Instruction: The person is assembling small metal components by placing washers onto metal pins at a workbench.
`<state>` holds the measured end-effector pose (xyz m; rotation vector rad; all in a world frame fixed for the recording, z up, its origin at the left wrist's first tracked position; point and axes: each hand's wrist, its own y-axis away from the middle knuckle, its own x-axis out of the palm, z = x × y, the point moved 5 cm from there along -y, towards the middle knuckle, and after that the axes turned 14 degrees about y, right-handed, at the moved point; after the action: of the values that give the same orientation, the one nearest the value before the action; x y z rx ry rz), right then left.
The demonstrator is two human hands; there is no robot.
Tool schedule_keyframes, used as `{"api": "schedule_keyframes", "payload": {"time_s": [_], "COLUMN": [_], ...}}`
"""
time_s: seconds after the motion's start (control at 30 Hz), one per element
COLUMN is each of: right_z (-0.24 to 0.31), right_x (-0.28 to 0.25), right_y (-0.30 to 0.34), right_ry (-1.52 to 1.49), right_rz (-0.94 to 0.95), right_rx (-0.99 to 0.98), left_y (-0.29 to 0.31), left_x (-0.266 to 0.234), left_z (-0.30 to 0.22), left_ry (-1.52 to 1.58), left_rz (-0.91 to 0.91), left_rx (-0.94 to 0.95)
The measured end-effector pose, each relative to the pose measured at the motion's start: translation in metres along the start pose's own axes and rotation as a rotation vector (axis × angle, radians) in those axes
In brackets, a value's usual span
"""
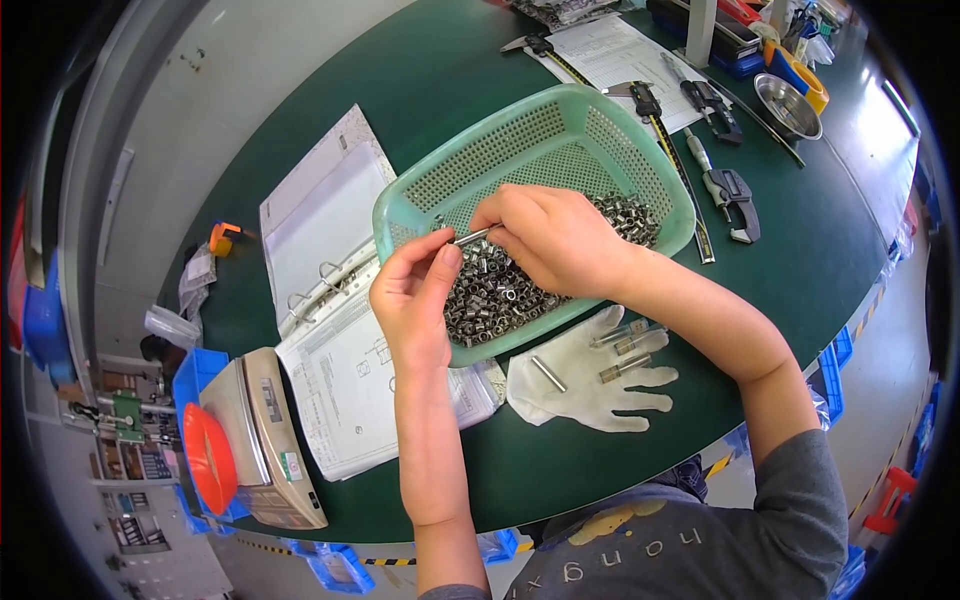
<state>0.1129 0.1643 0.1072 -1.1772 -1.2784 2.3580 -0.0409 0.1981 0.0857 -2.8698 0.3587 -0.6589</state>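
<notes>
Over the green perforated plastic basket (545, 120), my hands meet at a thin, shiny metal pin (473, 237). My right hand (560, 240) grips its right end with bent fingers. The thumb and forefinger of my left hand (420, 290) pinch its left end; whether a small part is also between those fingertips is hidden. Beneath lies a heap of small metal sleeves (500, 300), short and hollow. Near me, a white glove (540, 395) rests flat on the table, bearing a loose metal pin (548, 374) and several clear tubes (625, 370).
An open ring binder with drawings (340, 400) lies left of the basket, beside a weighing scale (262, 440) with a red scoop (208, 460). On the right are calipers (647, 100), a digital micrometer (733, 195) and a metal bowl (785, 105). The green table (450, 500) curves toward me.
</notes>
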Motion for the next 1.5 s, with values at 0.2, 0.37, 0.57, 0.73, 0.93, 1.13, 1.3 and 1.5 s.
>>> {"api": "schedule_keyframes", "payload": {"time_s": [0.2, 0.37, 0.57, 0.73, 0.93, 1.13, 1.3, 1.5], "right_z": [0.000, 0.005, 0.009, 0.001, -0.008, -0.008, -0.004, -0.008], "right_x": [-0.002, 0.002, -0.001, -0.001, -0.003, -0.004, -0.005, -0.006], "right_y": [0.001, 0.000, -0.004, 0.000, 0.003, 0.004, 0.003, 0.003], "right_ry": [0.038, -0.008, 0.032, 0.081, 0.091, 0.063, 0.044, 0.067], "right_rz": [-0.034, -0.010, 0.013, 0.036, 0.006, 0.018, 0.034, -0.001], "right_rx": [-0.012, -0.087, -0.125, -0.013, 0.127, 0.117, 0.077, 0.136], "left_y": [0.002, 0.001, -0.001, -0.004, 0.009, 0.006, -0.001, 0.001], "left_x": [0.008, 0.010, 0.005, 0.010, 0.019, 0.018, 0.005, 0.011], "left_z": [-0.005, -0.009, -0.006, -0.004, 0.021, 0.017, 0.007, 0.004], "left_ry": [-0.118, -0.217, -0.090, -0.137, -1.001, -1.022, -0.537, -1.113], "left_rz": [0.003, 0.112, 0.036, 0.014, 0.420, 0.364, 0.067, 0.139], "left_rx": [0.076, 0.023, -0.052, -0.174, -0.074, -0.075, -0.144, 0.139]}}
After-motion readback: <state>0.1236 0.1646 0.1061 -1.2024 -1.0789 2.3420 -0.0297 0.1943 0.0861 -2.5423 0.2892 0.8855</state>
